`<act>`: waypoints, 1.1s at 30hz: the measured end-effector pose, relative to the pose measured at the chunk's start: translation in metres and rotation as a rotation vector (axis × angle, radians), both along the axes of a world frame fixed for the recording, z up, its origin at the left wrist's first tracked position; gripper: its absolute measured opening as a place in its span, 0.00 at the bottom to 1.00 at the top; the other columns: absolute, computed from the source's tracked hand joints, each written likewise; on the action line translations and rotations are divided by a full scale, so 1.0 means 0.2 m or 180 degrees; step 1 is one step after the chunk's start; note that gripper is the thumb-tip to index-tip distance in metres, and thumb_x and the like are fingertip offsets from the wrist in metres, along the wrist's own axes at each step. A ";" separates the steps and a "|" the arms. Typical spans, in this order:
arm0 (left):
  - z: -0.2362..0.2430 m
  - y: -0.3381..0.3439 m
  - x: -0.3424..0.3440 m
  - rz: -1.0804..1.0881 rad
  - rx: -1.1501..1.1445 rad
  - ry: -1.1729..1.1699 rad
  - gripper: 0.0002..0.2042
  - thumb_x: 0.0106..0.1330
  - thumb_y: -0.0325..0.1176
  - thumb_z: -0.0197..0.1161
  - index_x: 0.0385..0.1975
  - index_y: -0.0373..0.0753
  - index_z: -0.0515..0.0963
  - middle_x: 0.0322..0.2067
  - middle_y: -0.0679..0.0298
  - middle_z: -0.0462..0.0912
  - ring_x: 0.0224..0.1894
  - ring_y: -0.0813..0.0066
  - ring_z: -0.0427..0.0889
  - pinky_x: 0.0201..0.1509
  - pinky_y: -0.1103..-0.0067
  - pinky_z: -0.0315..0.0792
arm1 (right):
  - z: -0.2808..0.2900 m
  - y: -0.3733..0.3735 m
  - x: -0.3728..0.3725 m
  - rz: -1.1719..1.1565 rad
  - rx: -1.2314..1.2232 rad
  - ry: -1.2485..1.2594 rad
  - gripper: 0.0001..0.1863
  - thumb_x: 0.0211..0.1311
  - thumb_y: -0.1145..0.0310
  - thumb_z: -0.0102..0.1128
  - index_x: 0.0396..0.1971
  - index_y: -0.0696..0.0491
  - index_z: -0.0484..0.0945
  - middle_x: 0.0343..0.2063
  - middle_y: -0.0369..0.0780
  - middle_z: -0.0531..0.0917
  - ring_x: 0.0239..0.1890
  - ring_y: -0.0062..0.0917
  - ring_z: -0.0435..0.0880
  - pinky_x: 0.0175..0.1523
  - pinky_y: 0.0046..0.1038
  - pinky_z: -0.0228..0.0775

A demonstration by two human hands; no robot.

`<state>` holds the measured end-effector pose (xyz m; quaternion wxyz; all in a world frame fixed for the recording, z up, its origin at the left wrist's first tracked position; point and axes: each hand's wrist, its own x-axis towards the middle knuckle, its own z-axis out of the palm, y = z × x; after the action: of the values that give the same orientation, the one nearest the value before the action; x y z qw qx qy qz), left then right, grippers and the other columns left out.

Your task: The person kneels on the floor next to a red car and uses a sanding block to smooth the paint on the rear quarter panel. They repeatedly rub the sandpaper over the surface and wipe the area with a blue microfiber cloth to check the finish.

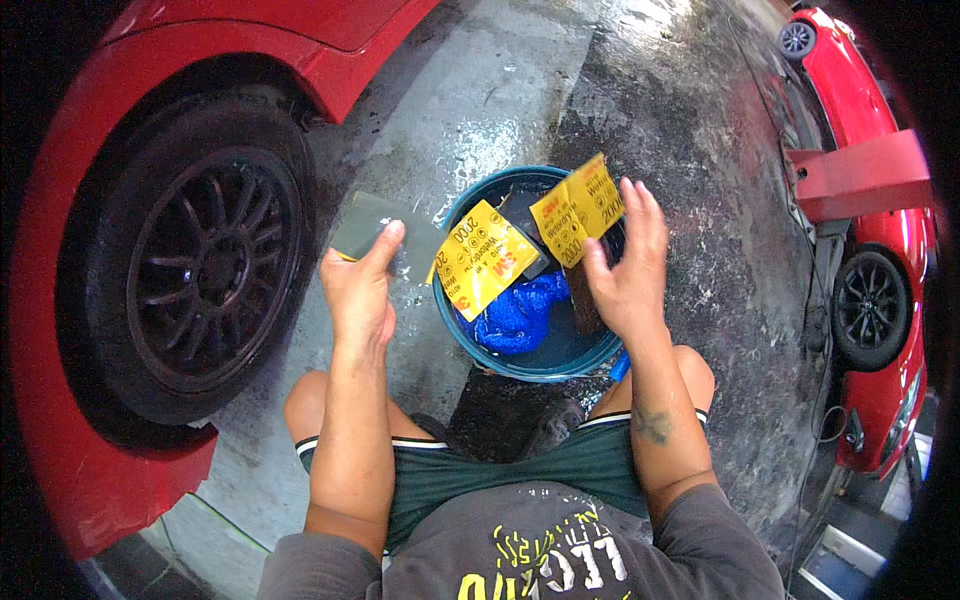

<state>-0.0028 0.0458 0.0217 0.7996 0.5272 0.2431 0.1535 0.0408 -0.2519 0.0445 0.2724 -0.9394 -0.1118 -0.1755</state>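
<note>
My left hand pinches a sheet of sandpaper, its grey grit side up and the thumb flat on top. On the right, my right hand grips a second sandpaper sheet by its edge, yellow printed backing showing. Between my hands, another yellow-backed sheet overlaps the left rim of a round blue bucket; I cannot tell whether it rests there or joins the grey sheet. Inside the bucket are a wet-looking blue cloth and a dark block, partly covered by the sheets.
Close on my left stands a red car with a dark spoked wheel. Over to the right are another red car and a red beam. A thin cable runs along the wet, stained concrete floor.
</note>
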 end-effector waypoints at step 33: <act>-0.30 -0.27 0.18 -0.0108 0.1457 0.0304 0.22 0.88 0.41 0.45 0.69 0.32 0.73 0.57 0.45 0.84 0.60 0.51 0.84 0.66 0.63 0.74 | -1.44 -0.05 0.14 0.0896 -0.3763 0.3680 0.18 0.65 0.63 0.58 0.46 0.57 0.89 0.48 0.48 0.88 0.53 0.40 0.87 0.51 0.44 0.81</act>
<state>0.0339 -0.0086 -0.0388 0.6492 0.7055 0.2307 0.1660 0.0690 -0.2619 -0.2438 -0.2311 -0.8468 -0.1443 0.4568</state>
